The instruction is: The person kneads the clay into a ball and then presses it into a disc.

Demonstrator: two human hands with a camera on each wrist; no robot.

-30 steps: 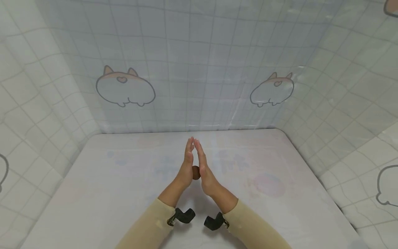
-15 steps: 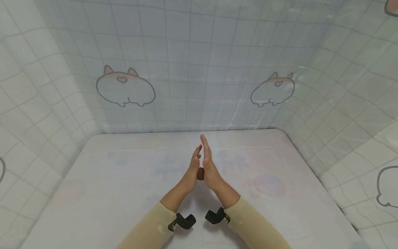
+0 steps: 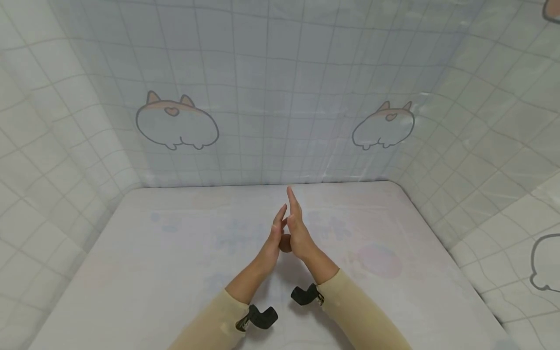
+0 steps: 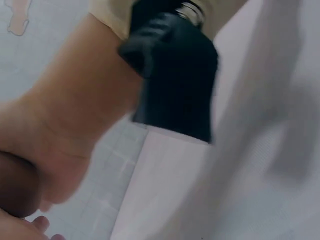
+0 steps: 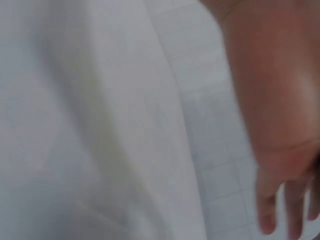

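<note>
Between the facing palms sits a small brown rounded lump [image 3: 285,243], which looks like clay or dough. My left hand [image 3: 270,245] presses it from the left with straight fingers. From the other side my right hand [image 3: 301,238] presses with its fingers also straight, and its fingertips reach farther forward than the left ones. In the left wrist view the brown lump [image 4: 17,185] touches the left palm [image 4: 55,135]. The right wrist view is blurred and shows the right hand [image 5: 285,110] at its right side, with only a dark edge of the lump.
Below the hands lies a white table [image 3: 153,272] with faint coloured prints. A grid-patterned curtain [image 3: 280,107] with cartoon animals stands behind it and along both sides. Each beige sleeve [image 3: 356,311] carries a black camera mount [image 3: 263,317].
Both hands have shifted slightly right, with the lump between them. The right hand has slid forward against the left, which has drawn back a little. The lump's outline has varied slightly.
</note>
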